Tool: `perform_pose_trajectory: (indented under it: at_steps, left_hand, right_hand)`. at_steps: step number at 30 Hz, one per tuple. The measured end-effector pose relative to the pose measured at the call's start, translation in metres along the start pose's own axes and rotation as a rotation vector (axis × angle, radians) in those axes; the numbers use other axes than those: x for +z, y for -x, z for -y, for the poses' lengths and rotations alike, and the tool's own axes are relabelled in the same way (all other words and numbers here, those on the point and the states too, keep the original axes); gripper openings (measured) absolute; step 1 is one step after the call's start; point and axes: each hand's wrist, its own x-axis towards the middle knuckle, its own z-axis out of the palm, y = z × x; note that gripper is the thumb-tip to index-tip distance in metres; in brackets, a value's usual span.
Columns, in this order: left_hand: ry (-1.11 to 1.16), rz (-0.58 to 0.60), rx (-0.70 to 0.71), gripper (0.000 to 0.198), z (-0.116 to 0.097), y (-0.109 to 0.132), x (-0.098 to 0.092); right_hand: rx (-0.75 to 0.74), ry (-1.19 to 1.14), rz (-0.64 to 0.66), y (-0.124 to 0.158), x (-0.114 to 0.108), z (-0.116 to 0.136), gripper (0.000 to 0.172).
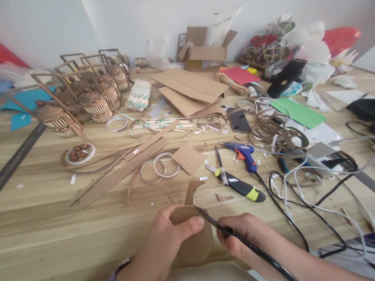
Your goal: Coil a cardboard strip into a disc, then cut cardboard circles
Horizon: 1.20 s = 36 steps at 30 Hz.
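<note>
My left hand [165, 237] holds a round cardboard disc [195, 243] near the table's front edge, thumb across its face. A curved cardboard strip [190, 194] sticks up behind the disc's upper edge; whether it is still joined there I cannot tell. My right hand [241, 237] is closed around a long, slim black tool [261, 253]. The tool's narrow tip meets the disc's upper right edge, and its shaft runs back over my right wrist. It is seen edge-on, so its exact kind is unclear.
Beyond my hands lie a utility knife [245, 188], a pen [220, 164], a blue glue gun [247, 154], tape rings [166, 165] and cardboard strips [121, 175]. Lidded baskets [94, 106] with tall handles stand at back left. Cables [307, 199] tangle at right. A carton [205, 52] stands behind.
</note>
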Motion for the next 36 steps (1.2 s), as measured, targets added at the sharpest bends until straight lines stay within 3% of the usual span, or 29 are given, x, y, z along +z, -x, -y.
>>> perform_pose_trajectory:
  at_steps: [18,29,36]
  left_hand:
    - [-0.018,-0.007,0.001,0.046,0.001,0.001,-0.002]
    - [-0.036,-0.024,-0.047,0.046,-0.005,0.004,-0.001]
    - [-0.134,0.030,-0.034,0.066,-0.004,-0.002,-0.009]
  right_hand:
    - [0.044,0.004,0.034,0.002,-0.003,0.012,0.077]
    - [0.003,0.039,0.017,0.003,0.000,0.006,0.077]
    - [0.011,0.044,0.016,0.001,-0.001,0.005,0.078]
